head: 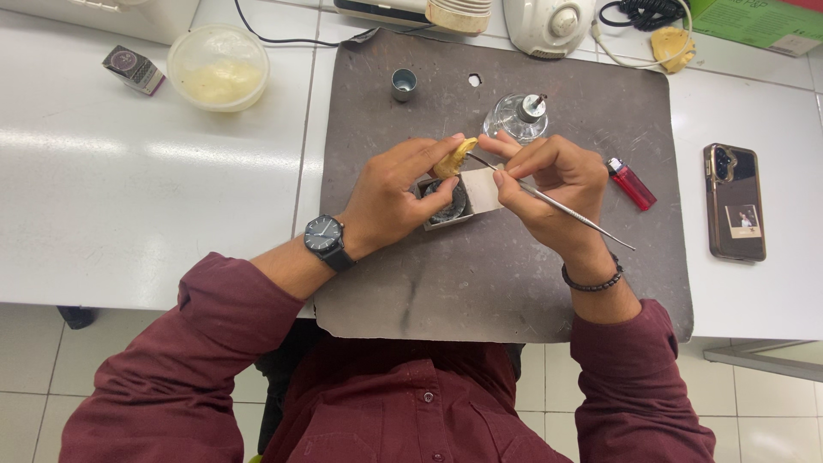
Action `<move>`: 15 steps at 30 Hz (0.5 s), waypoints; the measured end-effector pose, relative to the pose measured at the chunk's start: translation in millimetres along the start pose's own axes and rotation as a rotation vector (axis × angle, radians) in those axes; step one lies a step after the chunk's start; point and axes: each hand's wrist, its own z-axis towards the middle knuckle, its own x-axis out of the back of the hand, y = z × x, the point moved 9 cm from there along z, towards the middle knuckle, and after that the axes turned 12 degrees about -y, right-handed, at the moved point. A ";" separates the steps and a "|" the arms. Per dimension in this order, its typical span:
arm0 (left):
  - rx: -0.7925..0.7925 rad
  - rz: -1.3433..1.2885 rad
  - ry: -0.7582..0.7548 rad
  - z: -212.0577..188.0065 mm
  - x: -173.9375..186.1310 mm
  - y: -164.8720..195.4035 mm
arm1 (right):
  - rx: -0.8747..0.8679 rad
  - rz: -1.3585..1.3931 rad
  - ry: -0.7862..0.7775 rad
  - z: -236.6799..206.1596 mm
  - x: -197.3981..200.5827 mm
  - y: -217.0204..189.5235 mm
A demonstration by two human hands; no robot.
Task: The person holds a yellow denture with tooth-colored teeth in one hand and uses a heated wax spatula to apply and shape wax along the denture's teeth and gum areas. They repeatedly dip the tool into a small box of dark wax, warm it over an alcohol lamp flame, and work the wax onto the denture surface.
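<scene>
Between my fingertips, my left hand (396,193) pinches a small yellow wax piece (454,157), while my right hand (553,182) grips a thin metal tool (557,204), its tip touching the wax. Just under both sits a small open tin (450,206); just beyond my right fingers, a glass burner (515,118); right of that hand, a red lighter (632,183).

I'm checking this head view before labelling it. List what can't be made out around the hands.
- Yellow model: mostly covered by the left hand; its shape is unclear.
- Small box: contents hidden under both hands.
- Metal tool: tip too fine to see where it meets the model; middle covered by the right hand.
- White appliance: cut off by the top edge.
</scene>
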 end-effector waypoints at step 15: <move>-0.011 -0.001 -0.001 1.5 1.2 1.5 | 0.001 0.019 0.006 -0.5 -0.9 0.2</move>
